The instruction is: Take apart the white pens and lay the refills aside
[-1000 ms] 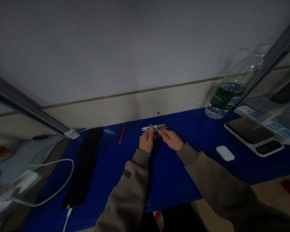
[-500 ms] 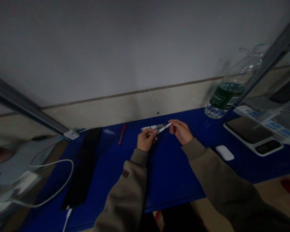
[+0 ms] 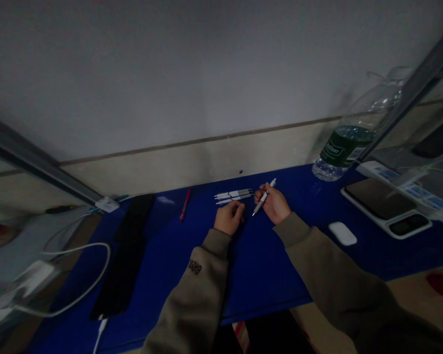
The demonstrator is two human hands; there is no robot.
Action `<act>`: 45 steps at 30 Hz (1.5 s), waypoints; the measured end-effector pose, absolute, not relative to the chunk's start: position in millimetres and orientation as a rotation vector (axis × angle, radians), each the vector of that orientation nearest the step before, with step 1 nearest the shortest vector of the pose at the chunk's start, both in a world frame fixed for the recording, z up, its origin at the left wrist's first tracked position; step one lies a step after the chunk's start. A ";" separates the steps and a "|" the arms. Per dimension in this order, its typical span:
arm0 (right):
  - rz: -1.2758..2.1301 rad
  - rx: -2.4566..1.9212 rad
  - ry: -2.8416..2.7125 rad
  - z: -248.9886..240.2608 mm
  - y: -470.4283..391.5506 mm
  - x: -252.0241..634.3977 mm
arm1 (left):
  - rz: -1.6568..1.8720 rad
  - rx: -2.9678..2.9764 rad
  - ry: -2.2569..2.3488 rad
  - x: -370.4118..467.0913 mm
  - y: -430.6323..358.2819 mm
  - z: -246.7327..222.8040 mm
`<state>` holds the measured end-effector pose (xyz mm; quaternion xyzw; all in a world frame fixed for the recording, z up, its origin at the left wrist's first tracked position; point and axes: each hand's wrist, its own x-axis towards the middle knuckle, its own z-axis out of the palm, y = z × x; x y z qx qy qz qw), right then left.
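Between the fingers of my right hand [image 3: 273, 204] is a white and grey pen [image 3: 264, 197], tilted, with its tip pointing down to the left. My left hand [image 3: 229, 217] rests just in front of a few similar white pens [image 3: 231, 194] lying side by side on the blue table [image 3: 266, 275]. Its fingers are curled together, and whether anything is in them is hidden. Farther left a red pen [image 3: 185, 205] lies by itself.
A large bottle [image 3: 345, 146] with a green label stands at the back right. Near it are a scale [image 3: 386, 206], a power strip [image 3: 409, 189] and a white mouse-like object [image 3: 342, 233]. Black flat objects [image 3: 123, 270] and a white cable [image 3: 109, 268] lie at left.
The pen that was between both hands is now in my right hand alone, turned steeper. My left hand has moved slightly right and toward me, off the pen.
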<state>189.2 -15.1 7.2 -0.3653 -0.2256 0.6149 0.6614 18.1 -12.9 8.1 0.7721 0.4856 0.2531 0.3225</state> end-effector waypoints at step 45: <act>1.419 -0.554 -0.613 18.2 -27.5 202.6 | 0.273 2.473 1.813 5.5 -6.5 12.1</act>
